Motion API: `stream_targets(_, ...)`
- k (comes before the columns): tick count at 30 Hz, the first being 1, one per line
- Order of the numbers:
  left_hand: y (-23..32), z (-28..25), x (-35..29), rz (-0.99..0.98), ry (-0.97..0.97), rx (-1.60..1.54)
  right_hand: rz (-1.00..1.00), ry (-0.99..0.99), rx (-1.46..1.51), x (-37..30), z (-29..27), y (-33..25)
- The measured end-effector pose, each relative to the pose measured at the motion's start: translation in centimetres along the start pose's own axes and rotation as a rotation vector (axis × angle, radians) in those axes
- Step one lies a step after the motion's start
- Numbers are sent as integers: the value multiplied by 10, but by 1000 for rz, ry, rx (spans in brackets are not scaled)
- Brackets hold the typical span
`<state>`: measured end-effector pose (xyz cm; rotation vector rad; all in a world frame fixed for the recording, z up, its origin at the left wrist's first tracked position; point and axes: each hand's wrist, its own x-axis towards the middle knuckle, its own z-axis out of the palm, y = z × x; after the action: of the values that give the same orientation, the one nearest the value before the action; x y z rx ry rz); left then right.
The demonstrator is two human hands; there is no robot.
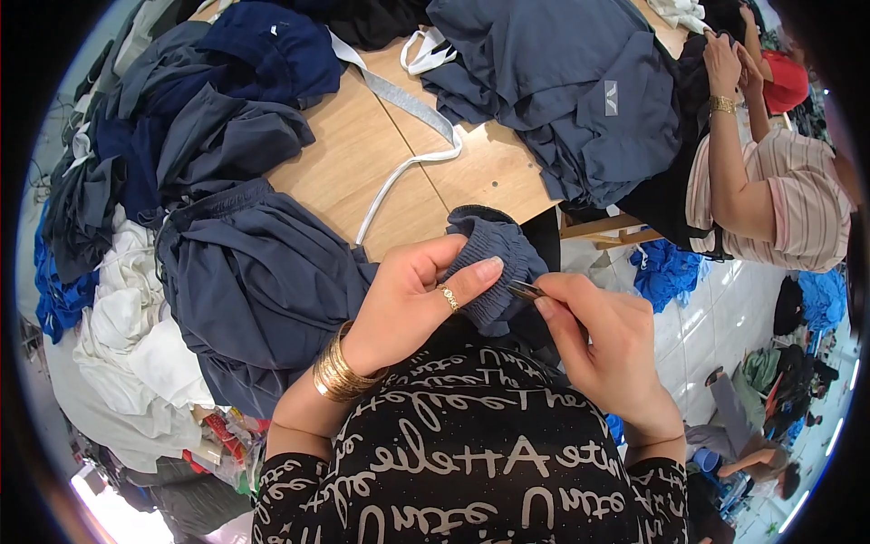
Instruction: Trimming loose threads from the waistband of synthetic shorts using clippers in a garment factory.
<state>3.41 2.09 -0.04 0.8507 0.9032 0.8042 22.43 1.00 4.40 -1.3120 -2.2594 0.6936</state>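
My left hand (412, 295), closed, pinches the ribbed, gathered elastic band of a dark blue-grey garment (494, 263) between thumb and fingers. The band is bunched up in front of my body, by the table's near edge. In my right hand (603, 335) is a small pair of metal thread snips (526, 290), its pointed tips against the gathered band. Most of the snips is hidden by my fingers. Left of my left hand lies a dark blue-grey garment (258, 281) with a gathered waistband.
Dark garments (227, 136) heap up on the wooden table (344, 136) at the left, with white cloth (127, 317) below. A grey-and-white strip (426, 118) crosses the tabletop. Another dark garment (562, 91) lies at the far side. A co-worker (761, 190) handles black cloth at the right.
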Motion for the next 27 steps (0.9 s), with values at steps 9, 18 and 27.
stream_targets(9,1,-6,1,-39,-109,-106,330,-60,525,-4,7,13)
stream_targets(18,-7,-6,2,-49,-176,-4,585,-136,1362,-1,5,27)
stream_targets(27,0,-8,0,-47,-143,-52,188,54,404,-1,3,14)
